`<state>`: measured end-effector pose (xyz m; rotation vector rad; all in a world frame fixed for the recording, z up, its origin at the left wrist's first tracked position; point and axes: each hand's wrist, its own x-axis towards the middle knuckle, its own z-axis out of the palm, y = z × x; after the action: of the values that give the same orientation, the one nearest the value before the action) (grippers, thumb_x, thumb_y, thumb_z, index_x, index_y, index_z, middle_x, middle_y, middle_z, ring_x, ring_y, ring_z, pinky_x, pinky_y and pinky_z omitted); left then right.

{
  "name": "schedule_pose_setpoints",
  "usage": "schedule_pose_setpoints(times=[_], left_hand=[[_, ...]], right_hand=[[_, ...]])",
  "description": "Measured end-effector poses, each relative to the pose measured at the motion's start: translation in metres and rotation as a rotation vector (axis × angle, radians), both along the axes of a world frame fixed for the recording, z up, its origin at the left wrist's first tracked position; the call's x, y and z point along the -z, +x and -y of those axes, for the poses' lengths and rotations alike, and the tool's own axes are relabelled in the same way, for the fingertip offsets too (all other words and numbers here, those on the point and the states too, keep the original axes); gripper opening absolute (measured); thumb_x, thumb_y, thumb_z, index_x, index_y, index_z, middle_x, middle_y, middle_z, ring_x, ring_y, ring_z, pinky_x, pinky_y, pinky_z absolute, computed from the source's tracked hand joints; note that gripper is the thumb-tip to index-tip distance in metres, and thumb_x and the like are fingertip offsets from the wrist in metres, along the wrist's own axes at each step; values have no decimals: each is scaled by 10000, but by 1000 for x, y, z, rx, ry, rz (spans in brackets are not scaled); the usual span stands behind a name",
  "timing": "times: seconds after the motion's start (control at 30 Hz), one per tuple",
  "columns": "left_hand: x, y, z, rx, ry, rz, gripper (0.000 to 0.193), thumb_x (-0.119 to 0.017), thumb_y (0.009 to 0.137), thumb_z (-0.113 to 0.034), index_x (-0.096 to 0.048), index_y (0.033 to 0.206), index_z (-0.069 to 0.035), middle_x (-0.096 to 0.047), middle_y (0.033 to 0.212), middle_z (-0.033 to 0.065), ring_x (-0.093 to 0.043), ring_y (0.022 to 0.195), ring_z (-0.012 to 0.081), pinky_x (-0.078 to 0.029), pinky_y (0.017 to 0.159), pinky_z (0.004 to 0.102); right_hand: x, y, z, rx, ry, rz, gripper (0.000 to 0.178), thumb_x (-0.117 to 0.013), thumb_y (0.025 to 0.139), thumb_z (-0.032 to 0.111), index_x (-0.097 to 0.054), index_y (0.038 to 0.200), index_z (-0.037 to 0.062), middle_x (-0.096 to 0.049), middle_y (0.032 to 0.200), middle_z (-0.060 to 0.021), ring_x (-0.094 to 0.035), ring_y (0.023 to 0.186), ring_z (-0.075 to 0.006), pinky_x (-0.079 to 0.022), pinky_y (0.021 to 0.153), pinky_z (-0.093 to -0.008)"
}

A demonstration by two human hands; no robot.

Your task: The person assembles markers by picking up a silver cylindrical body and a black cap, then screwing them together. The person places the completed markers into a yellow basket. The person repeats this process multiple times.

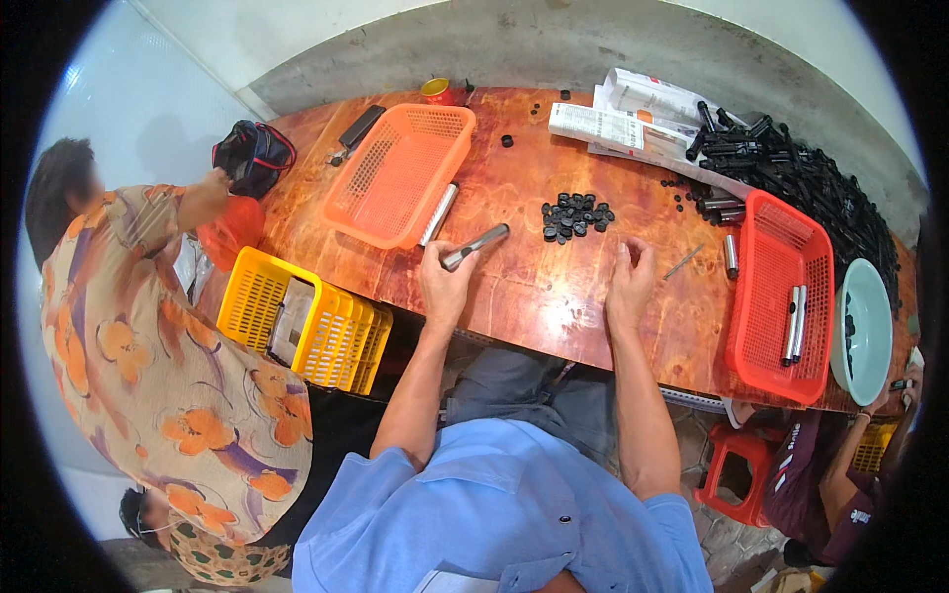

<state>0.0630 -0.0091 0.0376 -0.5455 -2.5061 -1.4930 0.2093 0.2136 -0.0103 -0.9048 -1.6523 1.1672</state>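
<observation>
My left hand [446,282] is closed around a slim silver-grey and black tube [478,246], which points up and to the right over the table. My right hand [630,282] hovers near the table's front edge, its fingers curled together; whatever they may hold is hidden. Between the hands and a little beyond them lies a cluster of small round black caps [573,217]. A thin metal rod [684,261] lies just right of my right hand, and farther right a short silver-and-black tube [731,256] is beside the red basket.
An orange basket [341,212] stands at left, a red basket [739,341] with two tubes at right. Black tubes [840,198] are heaped beyond it, near newspaper [618,133] and a pale green basin [873,371]. Yellow crates [341,346] and people flank the table.
</observation>
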Motion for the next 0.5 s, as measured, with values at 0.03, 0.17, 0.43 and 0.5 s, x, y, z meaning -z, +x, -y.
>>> schedule_pose_setpoints(times=[0.03,0.17,0.43,0.5], left_hand=[[8,-5,10,6,-155,-122,274,-805,824,-136,-612,987,-30,-653,873,96,-643,812,229,-502,755,374],[15,-13,23,-1,-555,-408,265,-787,821,-199,-624,978,-60,-648,980,122,-620,917,344,-459,824,485],[23,-70,-9,186,-464,-612,283,-641,867,-31,-628,1149,-13,-618,1143,185,-603,1081,365,-486,931,468],[33,-87,-14,178,-470,-603,368,-579,869,18,-617,1235,20,-611,1224,202,-592,1131,382,-490,973,454]], right_hand=[[-1,0,2,-1,-1,-5,230,-595,974,139,-601,1133,-28,-639,1094,-175,-636,1038,-297,-501,920,-388],[-2,-1,3,3,-5,18,219,-595,965,131,-610,1115,-28,-640,1081,-167,-640,1024,-291,-505,913,-388],[0,2,3,-20,17,32,200,-586,956,91,-613,1111,-32,-646,1082,-169,-652,1014,-287,-505,924,-381],[-7,2,5,-30,-1,67,199,-581,953,77,-611,1112,-38,-649,1079,-171,-654,1015,-287,-506,927,-383]])
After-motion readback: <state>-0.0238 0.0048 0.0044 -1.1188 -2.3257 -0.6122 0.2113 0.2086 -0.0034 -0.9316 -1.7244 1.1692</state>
